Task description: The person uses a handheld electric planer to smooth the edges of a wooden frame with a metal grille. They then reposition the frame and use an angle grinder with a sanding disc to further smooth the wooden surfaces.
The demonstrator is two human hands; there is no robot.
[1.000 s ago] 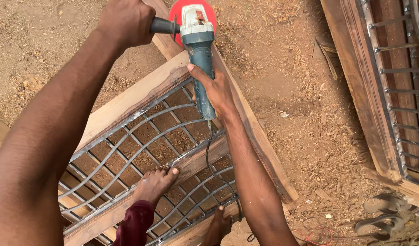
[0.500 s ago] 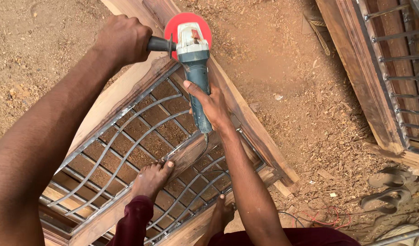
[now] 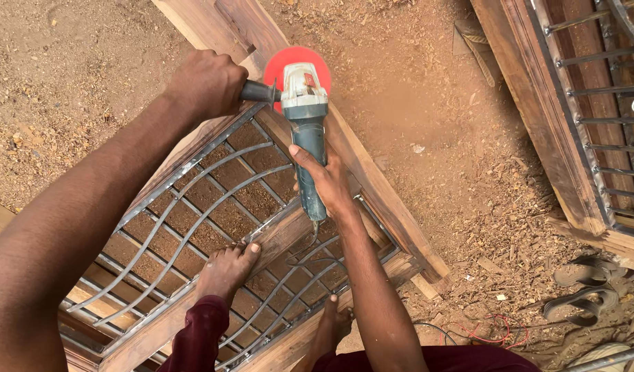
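Observation:
I hold an angle grinder point(image 3: 307, 114) with a teal body, grey head and red sanding disc over the top corner of a wooden window frame point(image 3: 372, 179). My left hand point(image 3: 205, 84) is closed around the grinder's black side handle. My right hand point(image 3: 329, 180) grips the rear of the teal body. The red disc sits at the frame's upper rail. The frame lies on the ground and carries a grille of curved and straight metal bars point(image 3: 207, 200). My bare left foot point(image 3: 227, 270) rests on the frame's middle wooden rail, and my other foot point(image 3: 331, 324) stands on the lower edge.
Sawdust and wood shavings cover the dirt ground point(image 3: 427, 110). A second wooden frame with metal bars point(image 3: 592, 131) lies at the right. A pair of sandals point(image 3: 582, 286) sits at the lower right, with red wire point(image 3: 489, 332) and a dark cable nearby.
The view has shifted, so the grinder and both hands sit lower in the picture. The grip of both hands on the grinder is unchanged.

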